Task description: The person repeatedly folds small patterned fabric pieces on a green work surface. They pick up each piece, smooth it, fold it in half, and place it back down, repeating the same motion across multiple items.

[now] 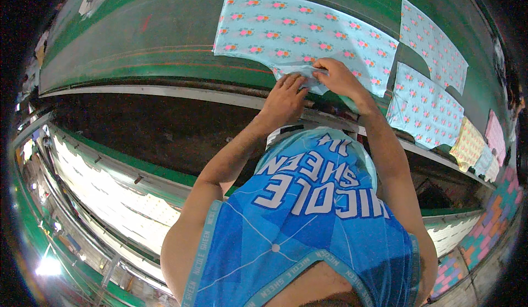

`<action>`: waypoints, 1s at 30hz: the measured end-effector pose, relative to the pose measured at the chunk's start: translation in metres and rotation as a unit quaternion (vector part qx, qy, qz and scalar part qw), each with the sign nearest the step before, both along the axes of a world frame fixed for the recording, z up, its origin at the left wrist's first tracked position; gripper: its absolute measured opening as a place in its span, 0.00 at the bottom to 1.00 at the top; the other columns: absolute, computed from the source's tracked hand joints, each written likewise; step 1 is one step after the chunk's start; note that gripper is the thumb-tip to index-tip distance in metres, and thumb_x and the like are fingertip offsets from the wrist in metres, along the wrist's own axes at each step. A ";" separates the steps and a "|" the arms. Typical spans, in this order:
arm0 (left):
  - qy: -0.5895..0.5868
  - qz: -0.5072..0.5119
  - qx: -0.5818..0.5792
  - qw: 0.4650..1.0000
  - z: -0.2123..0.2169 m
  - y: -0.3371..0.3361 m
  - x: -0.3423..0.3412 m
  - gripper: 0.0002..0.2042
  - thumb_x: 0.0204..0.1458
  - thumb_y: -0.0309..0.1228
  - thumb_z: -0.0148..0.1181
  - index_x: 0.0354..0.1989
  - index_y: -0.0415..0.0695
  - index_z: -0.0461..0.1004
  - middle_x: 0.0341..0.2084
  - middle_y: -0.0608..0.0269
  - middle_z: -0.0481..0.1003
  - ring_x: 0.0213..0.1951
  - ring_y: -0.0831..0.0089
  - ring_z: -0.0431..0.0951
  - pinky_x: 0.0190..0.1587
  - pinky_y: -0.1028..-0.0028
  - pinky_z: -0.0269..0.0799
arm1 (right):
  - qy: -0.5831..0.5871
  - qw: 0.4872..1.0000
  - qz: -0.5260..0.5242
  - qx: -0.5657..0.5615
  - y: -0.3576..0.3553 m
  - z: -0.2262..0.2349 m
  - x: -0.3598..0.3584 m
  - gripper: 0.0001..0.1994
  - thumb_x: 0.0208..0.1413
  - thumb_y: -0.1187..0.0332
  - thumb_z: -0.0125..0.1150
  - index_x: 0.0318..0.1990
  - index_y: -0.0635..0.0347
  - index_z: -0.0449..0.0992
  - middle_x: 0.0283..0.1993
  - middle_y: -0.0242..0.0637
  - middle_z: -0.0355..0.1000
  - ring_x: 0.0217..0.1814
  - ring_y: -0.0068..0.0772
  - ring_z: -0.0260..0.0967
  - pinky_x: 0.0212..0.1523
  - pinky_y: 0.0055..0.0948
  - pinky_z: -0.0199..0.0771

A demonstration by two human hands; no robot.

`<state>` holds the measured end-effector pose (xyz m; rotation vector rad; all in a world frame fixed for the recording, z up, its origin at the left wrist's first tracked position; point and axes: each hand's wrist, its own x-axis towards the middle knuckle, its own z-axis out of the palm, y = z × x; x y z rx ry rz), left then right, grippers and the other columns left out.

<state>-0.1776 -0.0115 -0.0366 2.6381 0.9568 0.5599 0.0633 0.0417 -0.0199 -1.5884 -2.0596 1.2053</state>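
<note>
A light blue cloth piece with pink and orange flowers [308,29] lies on the long green table [137,37] in front of me. Its near part narrows and is bunched up at the table's edge, showing a plainer blue side. My left hand [285,99] has its fingers bent over this bunched part. Just right of it, my right hand [336,78] pinches the same cloth between thumb and fingers. The undersides of both hands' grips are hidden.
Two more flowered blue pieces [434,48] [426,106] lie to the right, the nearer one hanging over the edge. Beyond them are yellow [467,144] and pink cloth pieces [495,136]. A metal rail [165,91] runs along the table's near edge. White cloth covers another table [121,188] behind me.
</note>
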 end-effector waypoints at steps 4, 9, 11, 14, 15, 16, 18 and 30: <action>0.035 0.006 -0.101 0.994 0.005 -0.010 0.009 0.22 0.57 0.38 0.66 0.58 0.45 0.76 0.53 0.54 0.74 0.56 0.52 0.73 0.58 0.50 0.71 | 0.018 0.999 0.034 -0.013 0.002 0.001 0.005 0.15 0.61 0.68 0.68 0.53 0.63 0.81 0.52 0.48 0.80 0.56 0.47 0.79 0.58 0.41 0.78; 0.034 0.032 -0.081 0.996 0.014 -0.011 0.005 0.17 0.57 0.37 0.67 0.51 0.41 0.78 0.47 0.54 0.74 0.51 0.52 0.74 0.54 0.53 0.71 | -0.005 0.997 0.081 0.012 -0.002 0.002 0.001 0.13 0.59 0.70 0.68 0.51 0.62 0.81 0.50 0.46 0.80 0.55 0.49 0.78 0.57 0.43 0.78; -0.015 0.069 -0.069 0.995 0.019 -0.008 -0.003 0.16 0.55 0.35 0.68 0.49 0.42 0.79 0.48 0.54 0.74 0.51 0.51 0.74 0.53 0.54 0.71 | -0.046 0.987 0.130 0.079 -0.008 0.011 -0.007 0.13 0.58 0.71 0.68 0.50 0.62 0.81 0.50 0.46 0.80 0.54 0.51 0.78 0.55 0.44 0.79; -0.035 0.115 -0.086 0.989 0.028 0.002 -0.016 0.18 0.51 0.31 0.71 0.51 0.45 0.79 0.49 0.55 0.74 0.51 0.51 0.73 0.54 0.53 0.72 | -0.069 0.982 0.137 0.109 -0.025 0.020 -0.017 0.11 0.56 0.69 0.67 0.46 0.60 0.83 0.44 0.48 0.80 0.51 0.54 0.78 0.55 0.49 0.78; -0.033 0.128 -0.098 0.986 0.028 0.006 -0.019 0.20 0.49 0.30 0.72 0.52 0.46 0.79 0.49 0.56 0.74 0.52 0.51 0.73 0.54 0.53 0.72 | -0.056 0.986 0.127 0.087 -0.026 0.016 -0.015 0.10 0.57 0.69 0.66 0.45 0.60 0.82 0.43 0.48 0.80 0.51 0.54 0.78 0.54 0.50 0.78; -0.027 0.125 -0.092 0.987 0.027 0.010 -0.022 0.20 0.49 0.31 0.73 0.52 0.46 0.79 0.49 0.57 0.73 0.52 0.52 0.73 0.54 0.52 0.71 | -0.043 0.990 0.118 0.065 -0.026 0.012 -0.015 0.09 0.57 0.69 0.65 0.44 0.61 0.82 0.43 0.48 0.80 0.51 0.54 0.78 0.53 0.50 0.77; -0.029 0.110 -0.094 0.989 0.026 0.016 -0.027 0.20 0.49 0.31 0.73 0.52 0.47 0.79 0.49 0.58 0.73 0.52 0.52 0.73 0.55 0.52 0.70 | -0.016 0.996 0.079 0.025 -0.024 0.005 -0.012 0.08 0.59 0.69 0.63 0.43 0.61 0.81 0.42 0.48 0.79 0.50 0.54 0.78 0.52 0.50 0.77; -0.086 0.045 -0.116 0.988 0.012 0.023 -0.026 0.17 0.53 0.32 0.71 0.51 0.48 0.78 0.52 0.54 0.76 0.57 0.50 0.74 0.58 0.51 0.71 | 0.021 0.998 -0.050 -0.035 -0.007 0.010 -0.012 0.07 0.66 0.70 0.59 0.45 0.64 0.78 0.44 0.50 0.80 0.47 0.54 0.79 0.48 0.45 0.77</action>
